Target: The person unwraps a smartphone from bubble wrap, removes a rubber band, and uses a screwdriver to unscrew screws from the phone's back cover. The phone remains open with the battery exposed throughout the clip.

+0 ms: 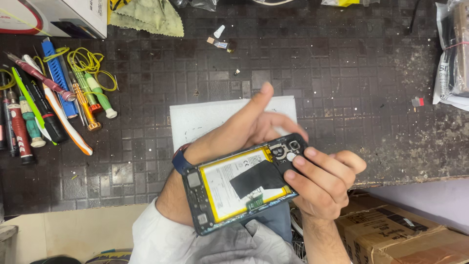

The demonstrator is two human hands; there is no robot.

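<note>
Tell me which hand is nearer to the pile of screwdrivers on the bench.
Left. The left hand is behind the opened phone, on the side toward the screwdrivers. The right hand grips the phone's far end, farther away. Neither touches them.

The phone (pixel 242 183) is a dark slab with its back cover off, tilted with the camera end up to the right. Its insides show: a white battery (pixel 229 183) edged in yellow fills the middle, a black patch (pixel 256 178) lies across it, and round camera lenses (pixel 283 150) sit at the upper end.
</note>
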